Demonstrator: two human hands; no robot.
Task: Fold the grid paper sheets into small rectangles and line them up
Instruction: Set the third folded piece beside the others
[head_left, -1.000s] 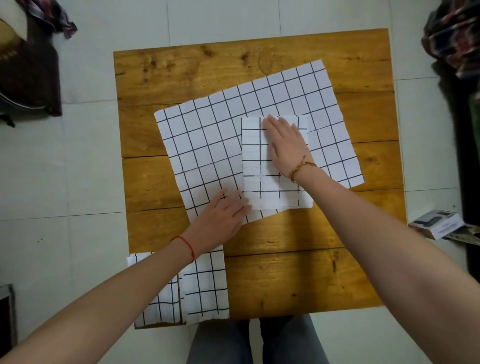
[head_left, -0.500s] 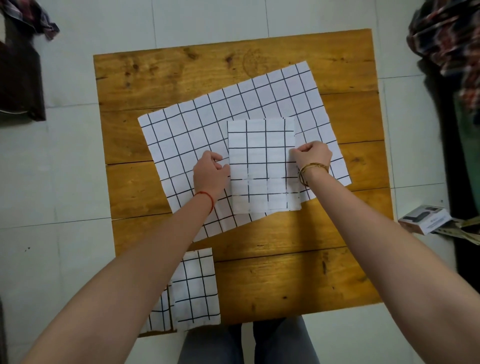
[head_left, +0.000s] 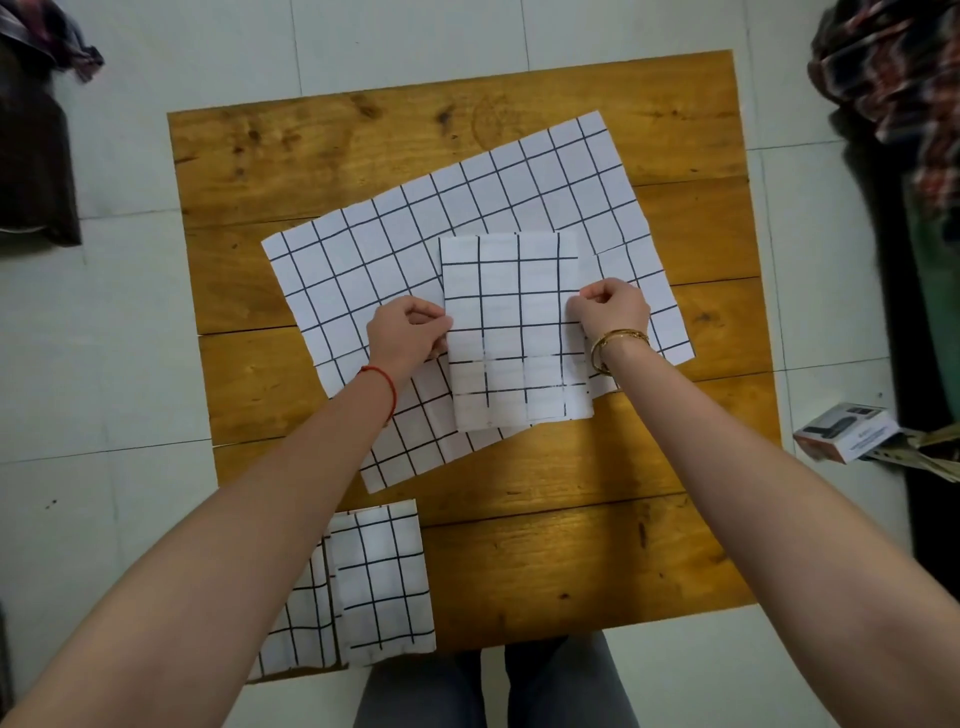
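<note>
Pinching the folded grid paper (head_left: 514, 332) between them, left hand (head_left: 408, 332) and right hand (head_left: 610, 312) grip opposite edges

Both hands (head_left: 408, 332) (head_left: 610, 309) pinch the folded sheet (head_left: 517, 332) (side edges)

Desk (head_left: 571, 545): one. Flat grid sheet (head_left: 415, 249): one, centre. Partly folded sheet (head_left: 519, 332): one, atop it. Finished rectangles: two, at 7 o'clock (head_left: 382, 582) (head_left: 301, 618). Hands: two (head_left: 405, 332) (head_left: 613, 312). Small box (head_left: 847, 434) on floor: one, at 3 o'clock.
</note>
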